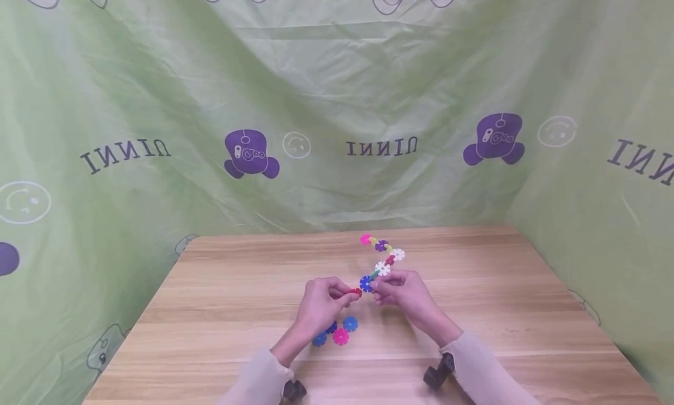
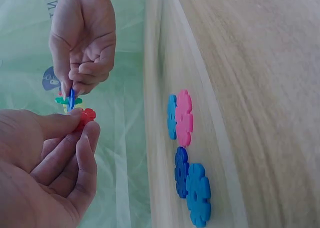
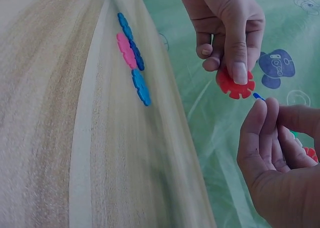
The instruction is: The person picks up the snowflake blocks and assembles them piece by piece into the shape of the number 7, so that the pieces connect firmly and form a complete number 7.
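My left hand (image 1: 322, 304) pinches a red notched snowflake disc (image 3: 235, 84) between thumb and fingers. Opposite it, my right hand (image 1: 409, 297) grips the dark blue disc (image 1: 365, 284) at the near end of a linked chain. From that blue disc the chain runs away in a zigzag through a green disc (image 1: 375, 274), a white disc (image 1: 382, 268), a red one, another white disc (image 1: 398, 254), yellow and purple ones, to a pink disc (image 1: 365, 239) at its far end. The red disc's edge stands close to the blue one, with a small gap showing in the right wrist view.
Several loose discs lie on the wooden table (image 1: 210, 311) below my left hand: a pink disc (image 1: 341, 336), a light blue disc (image 1: 350, 323), a dark blue one and another light blue disc (image 1: 319, 339). A green printed cloth (image 1: 326, 194) hangs behind and around the table.
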Demonstrator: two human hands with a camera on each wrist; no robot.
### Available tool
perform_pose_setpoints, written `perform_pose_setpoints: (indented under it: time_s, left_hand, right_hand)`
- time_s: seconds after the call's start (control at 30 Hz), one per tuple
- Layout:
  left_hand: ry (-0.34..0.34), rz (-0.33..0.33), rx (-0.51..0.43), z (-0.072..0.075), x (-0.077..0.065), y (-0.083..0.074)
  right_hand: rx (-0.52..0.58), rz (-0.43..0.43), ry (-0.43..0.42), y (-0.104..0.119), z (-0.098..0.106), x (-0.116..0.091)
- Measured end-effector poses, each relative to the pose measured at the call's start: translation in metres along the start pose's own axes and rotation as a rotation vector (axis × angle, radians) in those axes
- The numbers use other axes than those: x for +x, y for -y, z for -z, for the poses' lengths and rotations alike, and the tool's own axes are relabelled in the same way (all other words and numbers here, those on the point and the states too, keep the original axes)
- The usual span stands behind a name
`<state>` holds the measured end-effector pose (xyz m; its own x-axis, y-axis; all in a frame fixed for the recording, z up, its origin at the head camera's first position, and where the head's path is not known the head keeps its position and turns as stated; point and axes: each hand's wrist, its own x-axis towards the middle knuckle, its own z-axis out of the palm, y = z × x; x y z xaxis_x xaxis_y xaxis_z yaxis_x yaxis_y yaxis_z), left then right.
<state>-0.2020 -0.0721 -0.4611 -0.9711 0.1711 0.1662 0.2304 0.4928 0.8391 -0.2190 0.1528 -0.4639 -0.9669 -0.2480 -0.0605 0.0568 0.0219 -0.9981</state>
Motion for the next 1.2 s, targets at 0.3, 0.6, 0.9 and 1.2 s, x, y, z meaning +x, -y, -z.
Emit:
perform_pose_setpoints:
  time_s: [0.3,0.6,0.9,1.2]
  left_hand:
    - [-0.039,-0.026,0.011,-0.006,-0.004,-0.005]
    - [-0.082,-0.089,0.066,-0.012,-0.004,-0.011]
    - [-0.115,-0.181,0.108,-0.017,-0.004,-0.014]
    - [-0.156,-0.204,0.106,-0.019,-0.005,-0.012]
  right_hand:
    - [-0.001,0.0,-0.014,0.0,-0.002,-0.002]
    - [0.004,0.01,-0.019,0.001,-0.003,-0.002]
    - [-0.001,0.025,-0.038,0.003,-0.005,-0.003]
    - [0.038,0.036,0.006,0.001,-0.004,-0.004]
